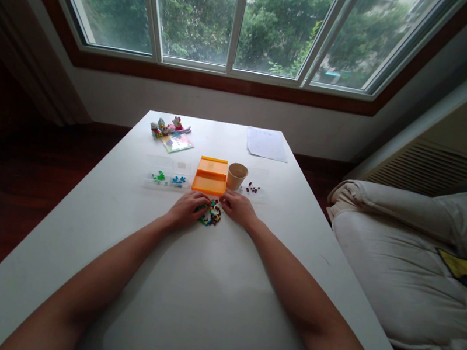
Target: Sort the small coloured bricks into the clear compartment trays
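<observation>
A small pile of mixed coloured building bricks point(213, 214) lies on the white table in front of me. My left hand point(187, 209) rests at the pile's left edge, fingers curled together and touching the bricks; whatever is under the fingertips is hidden. On the other side, my right hand point(239, 208) has its fingertips pinched at the pile's upper right, too small to show what they hold. Just beyond the hands sits an orange tray point(210, 175). Beside it stands a tan paper cup point(236, 178).
Left of the tray, a clear box point(148, 183) holds green bricks point(159, 175) and blue bricks point(178, 180). Dark brown bricks point(251, 188) lie right of the cup. Farther back are small figures point(170, 126), a colourful packet point(178, 142) and paper sheets point(267, 143).
</observation>
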Motion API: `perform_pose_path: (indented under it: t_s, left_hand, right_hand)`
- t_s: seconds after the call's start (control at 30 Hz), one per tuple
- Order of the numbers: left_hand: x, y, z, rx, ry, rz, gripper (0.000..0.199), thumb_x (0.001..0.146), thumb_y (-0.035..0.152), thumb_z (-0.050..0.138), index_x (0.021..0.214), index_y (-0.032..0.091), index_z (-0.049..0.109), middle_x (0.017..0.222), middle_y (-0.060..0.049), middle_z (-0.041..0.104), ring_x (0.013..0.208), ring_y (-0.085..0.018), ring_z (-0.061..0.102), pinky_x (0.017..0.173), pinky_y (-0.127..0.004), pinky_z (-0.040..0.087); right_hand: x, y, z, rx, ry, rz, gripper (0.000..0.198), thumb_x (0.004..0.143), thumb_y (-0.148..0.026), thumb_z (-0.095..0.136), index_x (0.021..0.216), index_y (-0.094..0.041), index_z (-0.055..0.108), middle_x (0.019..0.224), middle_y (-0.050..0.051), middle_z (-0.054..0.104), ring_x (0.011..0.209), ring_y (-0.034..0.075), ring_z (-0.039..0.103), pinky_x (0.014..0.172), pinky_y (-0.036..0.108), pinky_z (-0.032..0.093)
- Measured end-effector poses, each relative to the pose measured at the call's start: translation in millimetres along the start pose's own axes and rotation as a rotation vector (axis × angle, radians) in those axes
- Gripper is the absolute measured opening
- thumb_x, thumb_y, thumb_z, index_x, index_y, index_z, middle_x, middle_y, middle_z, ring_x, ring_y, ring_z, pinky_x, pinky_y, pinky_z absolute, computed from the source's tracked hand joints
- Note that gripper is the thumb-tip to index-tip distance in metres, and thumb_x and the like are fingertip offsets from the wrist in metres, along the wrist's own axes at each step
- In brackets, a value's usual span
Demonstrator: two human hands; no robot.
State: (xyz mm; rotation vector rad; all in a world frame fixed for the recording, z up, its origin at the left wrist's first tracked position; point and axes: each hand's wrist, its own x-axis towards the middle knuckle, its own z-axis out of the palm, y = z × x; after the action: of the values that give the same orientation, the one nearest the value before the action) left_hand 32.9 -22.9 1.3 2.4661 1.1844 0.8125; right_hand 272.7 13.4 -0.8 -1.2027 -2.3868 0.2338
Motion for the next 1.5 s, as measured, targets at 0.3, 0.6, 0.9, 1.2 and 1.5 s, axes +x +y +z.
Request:
perform_pose_path:
  t_s: [0.3,0.6,0.9,1.2,1.5]
  left_hand:
    - [0,2,3,0.064,0.006,-0.012,0.022,0.091,0.026,0.06,0.11,0.025,0.072,0.114,-0.007,0.068,0.107,-0.023,0.06,0.098,-0.039,0.048]
    - [-2,1,0,0.029,0.006,-0.015,0.022,0.091,0.026,0.06,0.109,0.027,0.072,0.113,-0.006,0.068,0.107,-0.023,0.061,0.098,-0.039,0.049]
    - [-1,-1,0,-0.006,0.009,-0.018,0.022,0.092,0.028,0.059,0.109,0.027,0.072,0.114,-0.006,0.069,0.108,-0.023,0.061,0.099,-0.038,0.049]
    - [-1,-5,-2,-0.004,0.101,-0.063,0.02,0.093,0.024,0.055,0.102,0.025,0.073,0.108,-0.006,0.068,0.105,-0.022,0.06,0.097,-0.039,0.049]
    - [-1,-7,-9,0.168,0.31,-0.178,0.017,0.093,0.023,0.054,0.1,0.023,0.07,0.12,-0.009,0.062,0.119,-0.028,0.052,0.106,-0.048,0.043]
  right_hand:
    - [1,-5,1,-0.026,-0.015,0.02,0.02,0.093,-0.035,0.064,0.11,-0.028,0.072,0.103,0.003,0.071,0.088,0.017,0.063,0.073,0.025,0.039]
    - [3,-7,4,-0.001,-0.031,0.015,0.015,0.093,-0.033,0.064,0.104,-0.027,0.073,0.093,0.001,0.072,0.079,0.015,0.061,0.067,0.024,0.035]
    - [2,-4,4,0.042,0.036,0.054,0.013,0.09,-0.03,0.064,0.097,-0.024,0.073,0.079,0.001,0.069,0.069,0.013,0.057,0.066,0.024,0.036]
    - [3,27,-15,-0.068,0.341,0.371,0.019,0.09,-0.034,0.058,0.095,-0.021,0.071,0.074,0.002,0.066,0.066,0.017,0.056,0.064,0.027,0.035]
    - [3,44,-15,-0.047,0.501,0.574,0.026,0.091,-0.034,0.052,0.101,-0.021,0.072,0.075,0.005,0.07,0.066,0.019,0.058,0.064,0.029,0.038]
